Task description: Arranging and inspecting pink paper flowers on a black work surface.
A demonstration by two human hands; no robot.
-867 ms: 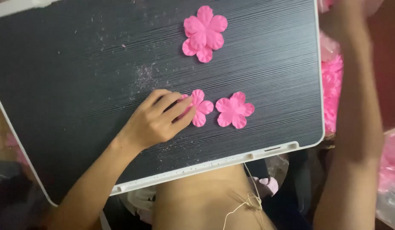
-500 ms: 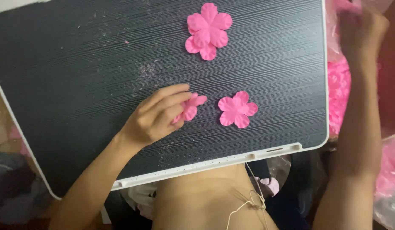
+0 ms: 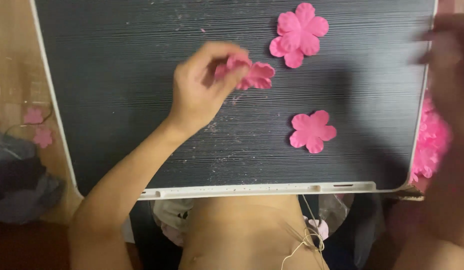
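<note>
Left hand lifting one pink fabric flower above a dark lap board, with two more flowers lying on it.

The left hand has its thumb and fingertips pinched together on a pink flower cutout, which is held above the upper middle of the ribbed dark board. A layered flower lies flat near the far edge and a single flower lies flat lower right, apart from each other and from the hand. The right hand is blurred at the board's right edge, above a heap of pink petals; whether its fingers are apart or closed cannot be told. Judged from this layout, one piece is in hand, one stack looks assembled, and one loose flower is untouched.
</note>
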